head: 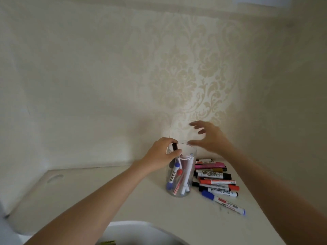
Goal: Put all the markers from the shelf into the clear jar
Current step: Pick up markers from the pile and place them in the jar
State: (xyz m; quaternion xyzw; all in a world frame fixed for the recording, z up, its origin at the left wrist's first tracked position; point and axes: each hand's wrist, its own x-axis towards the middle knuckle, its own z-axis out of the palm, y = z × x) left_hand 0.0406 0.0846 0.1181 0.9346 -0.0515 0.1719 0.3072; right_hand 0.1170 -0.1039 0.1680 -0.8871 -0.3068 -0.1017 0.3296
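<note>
A room in a home, by the look of it; cream damask wallpaper (194, 76) covers the wall; a white shelf (123, 200) below carries a clear jar (180, 174) and loose markers (215, 181).
</note>
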